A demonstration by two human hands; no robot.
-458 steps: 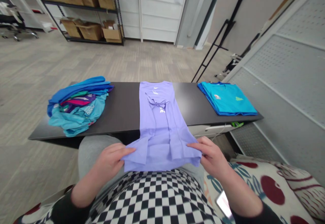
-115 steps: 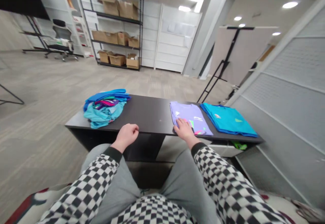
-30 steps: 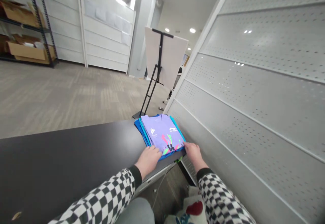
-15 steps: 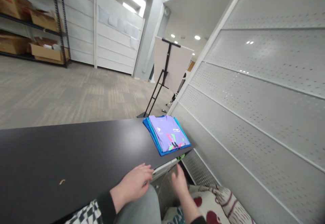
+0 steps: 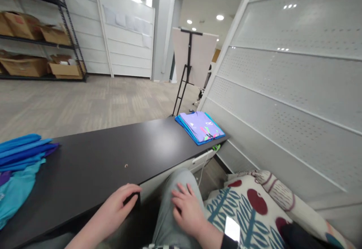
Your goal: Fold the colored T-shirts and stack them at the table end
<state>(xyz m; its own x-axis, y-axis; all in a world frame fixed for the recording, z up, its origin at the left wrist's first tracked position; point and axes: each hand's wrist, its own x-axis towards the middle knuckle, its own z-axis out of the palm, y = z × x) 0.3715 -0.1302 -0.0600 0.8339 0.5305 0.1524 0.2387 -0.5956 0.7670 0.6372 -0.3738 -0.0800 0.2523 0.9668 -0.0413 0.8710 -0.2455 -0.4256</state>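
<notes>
My left hand [image 5: 121, 203] lies at the front edge of the dark desk [image 5: 96, 166]. Its thumb is apart from its fingers, and I see nothing held. Fingers spread, my right hand [image 5: 186, 206] rests on the grey trouser leg over my knee [image 5: 181, 179]. A neat stack of folded T-shirts [image 5: 202, 126], lilac on top with blue ones beneath, sits at the right end of the desk, away from both hands. On the left, a loose pile of blue, teal and purple shirts [image 5: 22, 162] is partly cut off by the picture's edge.
A perforated white panel [image 5: 283, 75] rises along the right. A patterned cushion [image 5: 240, 203] is beside my right arm. The desk has a small hole [image 5: 126, 165]. Beyond it stand an easel with a board [image 5: 195, 57] and a rack of cardboard boxes [image 5: 25, 66].
The view has swung left and tilted down, bringing the loose shirt pile into sight. My right hand has come down onto my knee. My left hand stays near the desk edge.
</notes>
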